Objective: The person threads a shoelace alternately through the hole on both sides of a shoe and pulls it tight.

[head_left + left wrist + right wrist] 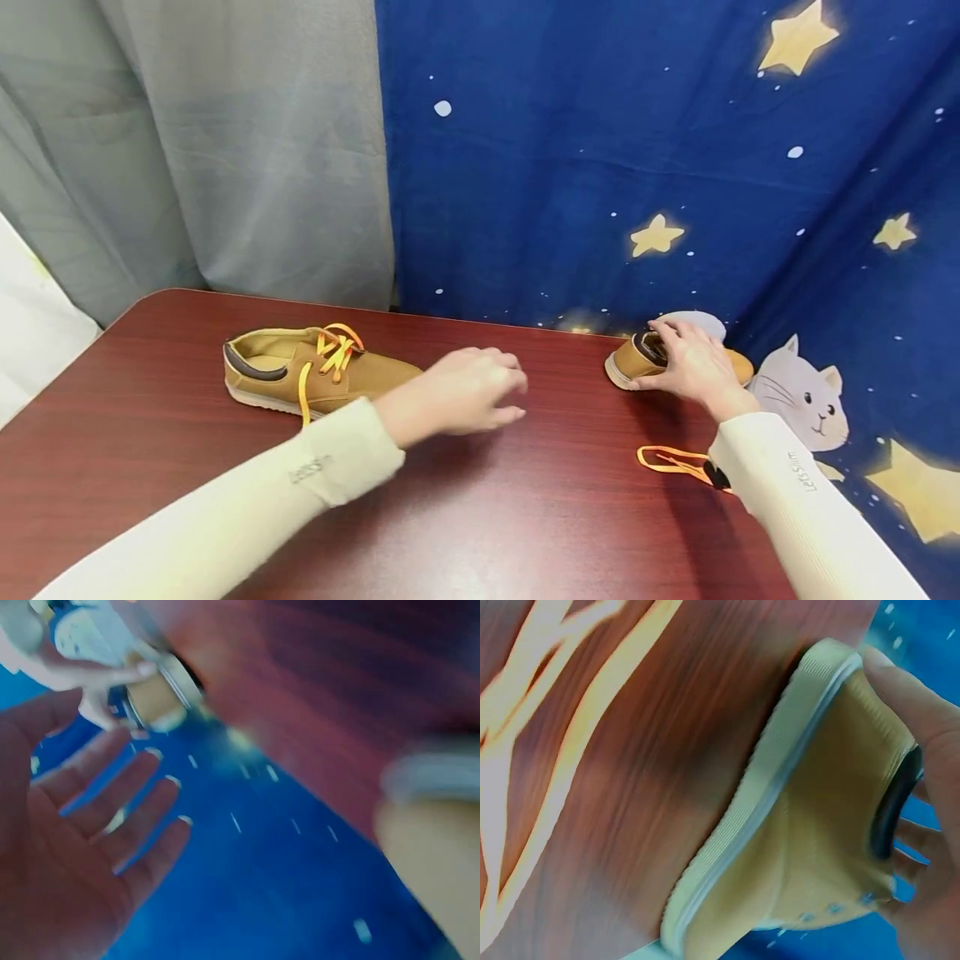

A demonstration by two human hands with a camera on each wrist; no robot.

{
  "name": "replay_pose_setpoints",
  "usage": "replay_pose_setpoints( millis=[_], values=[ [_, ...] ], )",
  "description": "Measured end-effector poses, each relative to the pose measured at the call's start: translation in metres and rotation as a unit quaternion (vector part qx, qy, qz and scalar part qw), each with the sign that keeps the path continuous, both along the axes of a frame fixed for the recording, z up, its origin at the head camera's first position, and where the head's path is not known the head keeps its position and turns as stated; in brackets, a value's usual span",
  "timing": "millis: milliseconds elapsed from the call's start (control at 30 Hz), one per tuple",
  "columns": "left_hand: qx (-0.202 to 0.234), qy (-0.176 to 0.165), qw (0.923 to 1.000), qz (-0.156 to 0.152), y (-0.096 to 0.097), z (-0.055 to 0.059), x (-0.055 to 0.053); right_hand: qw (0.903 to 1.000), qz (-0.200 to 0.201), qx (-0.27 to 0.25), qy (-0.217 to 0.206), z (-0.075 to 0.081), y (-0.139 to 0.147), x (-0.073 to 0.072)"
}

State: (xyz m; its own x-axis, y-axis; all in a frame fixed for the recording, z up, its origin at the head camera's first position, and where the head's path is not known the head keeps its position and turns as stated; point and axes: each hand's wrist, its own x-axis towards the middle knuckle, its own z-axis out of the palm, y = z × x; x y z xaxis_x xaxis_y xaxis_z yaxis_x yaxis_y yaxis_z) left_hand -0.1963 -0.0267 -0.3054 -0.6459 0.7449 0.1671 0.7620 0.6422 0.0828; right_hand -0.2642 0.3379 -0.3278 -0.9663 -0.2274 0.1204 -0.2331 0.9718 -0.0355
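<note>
shoe (632, 364) at two o'clock is grasped by the right hand (696, 367), likely to steady it; left hand (467, 393), empty, fingers loose, hangs near ten o'clock's laced shoe (324, 387).

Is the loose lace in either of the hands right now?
No, the lace lies on the table, while the right hand grips a shoe and the left hand holds nothing.

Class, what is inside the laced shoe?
The laced shoe shows a pale insole towards the back. Further forward, its inside is hidden beneath the upper and laces, so anything there cannot be seen.
</note>
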Motion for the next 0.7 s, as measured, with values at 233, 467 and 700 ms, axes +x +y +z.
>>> replay_pose_setpoints(
  millis=[233, 467, 700],
  values=[
    [0.025, -0.080, 0.9934, 0.078, 0.068, -0.016, -0.008, 0.9990, -0.031, -0.001, -0.032, -0.008, 0.021, -0.007],
    [0.058, -0.136, 0.9807, 0.128, 0.112, -0.033, -0.019, 0.9973, -0.008, -0.036, -0.064, -0.005, 0.029, -0.018],
    [0.064, -0.153, 0.9727, 0.162, 0.130, -0.046, -0.022, 0.9979, 0.038, -0.034, -0.040, -0.009, 0.024, -0.015]
  ],
)
